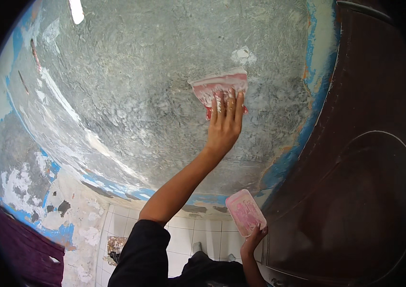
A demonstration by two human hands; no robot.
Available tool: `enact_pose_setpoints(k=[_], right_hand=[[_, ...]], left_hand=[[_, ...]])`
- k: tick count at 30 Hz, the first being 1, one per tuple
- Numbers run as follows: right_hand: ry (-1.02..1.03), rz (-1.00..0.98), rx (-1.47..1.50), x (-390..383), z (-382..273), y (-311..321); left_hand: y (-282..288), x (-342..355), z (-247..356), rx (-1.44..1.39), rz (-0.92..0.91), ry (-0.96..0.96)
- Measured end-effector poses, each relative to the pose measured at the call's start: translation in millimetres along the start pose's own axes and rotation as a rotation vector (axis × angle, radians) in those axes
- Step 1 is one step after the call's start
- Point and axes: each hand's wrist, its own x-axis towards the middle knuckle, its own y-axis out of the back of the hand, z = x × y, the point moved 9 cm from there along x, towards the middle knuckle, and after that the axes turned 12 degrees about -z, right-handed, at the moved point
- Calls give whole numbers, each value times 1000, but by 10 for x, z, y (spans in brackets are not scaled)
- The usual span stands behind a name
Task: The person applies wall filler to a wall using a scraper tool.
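Scraper (207, 88): flat, reddish-pink blade, broader along its upper edge than where it is held, its face streaked with white paste (222, 77); from my remote seat I see it up against the grey wall (164, 57), just below a small white patch (244, 56).
Tray (242, 208): pink, shallow, rectangular with rounded corners, whitish smears across it; I find it tilted, lower than the scraper and well apart from it, near the brown door (346, 143).
Left hand (226, 122): clamped on the scraper, four fingers nearly straight and slightly parted over its face (the thumb is hidden from me, so I cannot tell how it sits).
Right hand (254, 237): clamped on the tray's lower right rim, the fingers partly out of my sight.
Both hands: well apart, the left one higher.
Floor (180, 239): white tiles below.
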Motion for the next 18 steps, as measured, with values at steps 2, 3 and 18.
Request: enact_pose_setpoints(k=[2,3,18], right_hand=[[-5,10,-15,-39,18,60],[-10,17,-31,-41,44,85],[11,-10,-2,-54,79,116]], left_hand=[[-77,-111,167,1,-51,-44],[-105,-177,177,-49,-74,-45],[293,154,142,-56,-16,-27]])
